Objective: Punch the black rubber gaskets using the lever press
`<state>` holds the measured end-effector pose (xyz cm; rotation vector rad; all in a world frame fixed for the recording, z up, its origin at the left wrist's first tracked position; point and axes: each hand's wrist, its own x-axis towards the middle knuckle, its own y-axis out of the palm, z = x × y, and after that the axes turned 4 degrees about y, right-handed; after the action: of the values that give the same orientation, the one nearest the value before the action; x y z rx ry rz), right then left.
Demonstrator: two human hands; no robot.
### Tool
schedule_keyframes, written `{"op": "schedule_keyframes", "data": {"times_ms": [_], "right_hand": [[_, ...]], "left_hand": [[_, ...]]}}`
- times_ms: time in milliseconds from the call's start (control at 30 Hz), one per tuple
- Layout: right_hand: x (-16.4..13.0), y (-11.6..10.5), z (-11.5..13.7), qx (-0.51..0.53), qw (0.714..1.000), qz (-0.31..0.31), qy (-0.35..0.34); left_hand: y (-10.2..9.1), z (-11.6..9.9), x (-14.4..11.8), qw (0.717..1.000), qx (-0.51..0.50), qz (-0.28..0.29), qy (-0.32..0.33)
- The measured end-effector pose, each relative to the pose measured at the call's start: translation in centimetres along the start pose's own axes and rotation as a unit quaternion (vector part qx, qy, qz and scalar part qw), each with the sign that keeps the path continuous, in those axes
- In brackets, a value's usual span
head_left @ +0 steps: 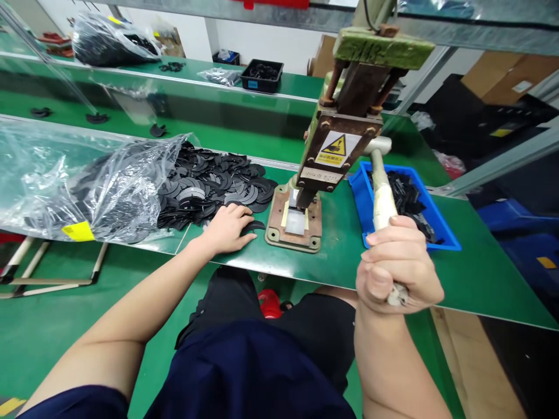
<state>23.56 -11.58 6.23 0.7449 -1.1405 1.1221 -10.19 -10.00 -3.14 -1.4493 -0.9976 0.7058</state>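
A hand-operated press (336, 145) with a yellow warning label stands on the green bench (340, 256), its ram down over a white block on the base plate (293, 224). My right hand (395, 267) is closed around the end of the press lever (381, 192), which is pulled toward me. My left hand (227, 228) lies flat on the bench left of the press, fingers resting on a black crescent-shaped piece (254, 227) at the edge of a pile of black flat parts (209, 186).
A clear plastic bag (74, 180) spills the black parts from the left. A blue bin (408, 203) with more black pieces sits right of the press. Behind are another green bench, a black tray (262, 75) and a further bag (109, 41). Cardboard boxes stand at the far right.
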Motion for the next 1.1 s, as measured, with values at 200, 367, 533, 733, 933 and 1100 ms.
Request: {"op": "schedule_keyframes", "data": {"times_ms": [200,367,533,733,933,1100], "right_hand": [[-0.2,0.0,0.0,-0.001,1.000,0.001,0.008],[-0.3,0.1,0.0,0.006,1.000,-0.003,0.004],[-0.2,-0.1,0.0,0.001,1.000,-0.001,0.003],[-0.2,0.0,-0.3,0.003,1.000,0.006,0.000],[-0.2,0.3,-0.2,0.010,1.000,-0.011,-0.002],[-0.1,0.2,-0.2,0.012,1.000,-0.002,-0.001]], "left_hand": [[0.0,0.1,1.4,1.000,-0.009,0.021,-0.019],[0.4,0.8,3.1,0.993,-0.043,0.073,-0.083],[-0.5,0.4,4.3,0.989,-0.038,0.116,-0.079],[-2.2,1.5,3.4,0.993,-0.070,0.099,-0.013],[-1.6,1.9,3.1,0.991,-0.063,0.121,0.003],[-1.3,1.7,3.5,0.985,-0.114,0.128,-0.004]]}}
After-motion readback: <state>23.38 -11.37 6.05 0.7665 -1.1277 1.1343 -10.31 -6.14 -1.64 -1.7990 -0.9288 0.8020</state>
